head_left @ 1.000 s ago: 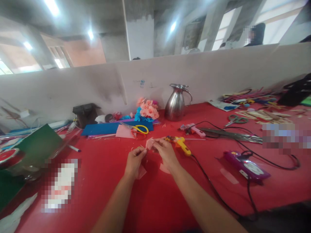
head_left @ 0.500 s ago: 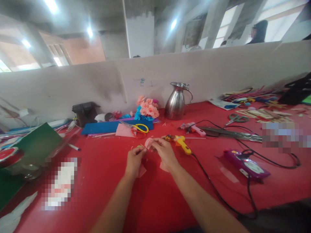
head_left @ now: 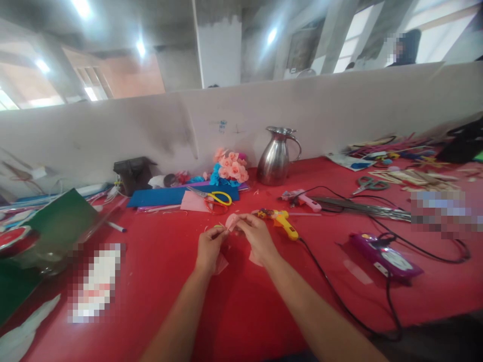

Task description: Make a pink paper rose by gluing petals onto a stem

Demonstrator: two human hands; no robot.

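Between my two hands is a small curled piece of pink paper (head_left: 231, 221). My left hand (head_left: 210, 245) pinches its lower left side, and my right hand (head_left: 255, 233) pinches its right side with thumb and fingers. Flat pink paper pieces (head_left: 221, 263) lie on the table, partly under both hands. Just right of my right hand rests a yellow hot glue gun (head_left: 285, 224). Scissors with yellow and red handles (head_left: 219, 199) lie beyond my hands on a pink paper sheet (head_left: 191, 201).
Along the back stand a bunch of pink and blue paper flowers (head_left: 233, 168) and a steel jug (head_left: 275, 157). A pink glue gun (head_left: 307, 201), wires (head_left: 362, 208) and a purple power strip (head_left: 387, 256) with trailing cords occupy the right. Green sheets (head_left: 60, 221) lie left.
The view has shifted very slightly. Both hands keep their hold on the pink paper, almost in the same place.
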